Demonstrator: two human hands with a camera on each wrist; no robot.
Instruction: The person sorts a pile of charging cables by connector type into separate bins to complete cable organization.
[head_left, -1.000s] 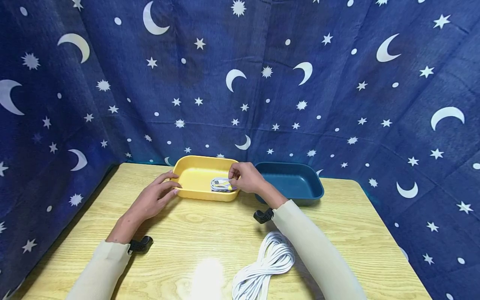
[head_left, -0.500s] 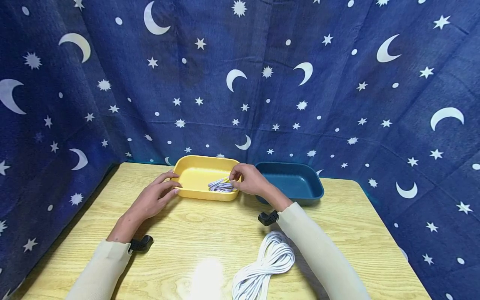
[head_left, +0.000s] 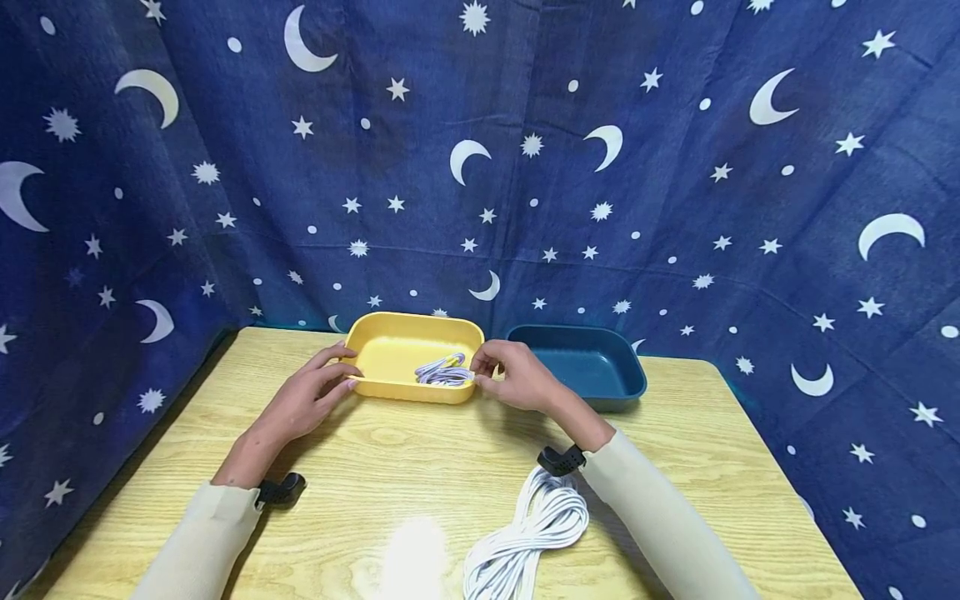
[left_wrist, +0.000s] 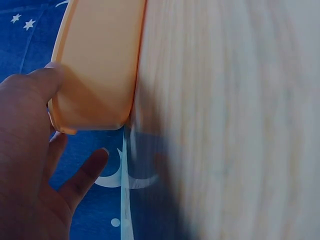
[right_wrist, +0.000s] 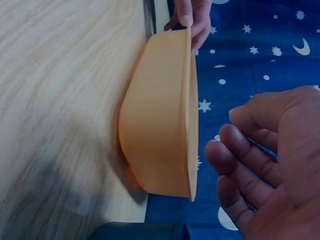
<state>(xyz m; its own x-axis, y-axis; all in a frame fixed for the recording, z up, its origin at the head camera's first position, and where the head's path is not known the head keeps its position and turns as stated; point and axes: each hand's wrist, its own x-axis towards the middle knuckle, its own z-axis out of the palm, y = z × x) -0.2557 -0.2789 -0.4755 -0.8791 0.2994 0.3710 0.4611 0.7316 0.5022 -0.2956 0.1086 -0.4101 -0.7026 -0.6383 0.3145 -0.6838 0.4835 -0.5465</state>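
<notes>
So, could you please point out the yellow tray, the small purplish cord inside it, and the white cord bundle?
Yellow tray [head_left: 392, 358]: head view, on its inner floor.
Small purplish cord [head_left: 443, 377]: head view, on its bunched strands.
White cord bundle [head_left: 528, 533]: head view, near its middle.

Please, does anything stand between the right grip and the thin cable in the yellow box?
Only the right rim of the open yellow box, seemingly below the right grip. Nothing else visible stands before the thin cable.
</notes>
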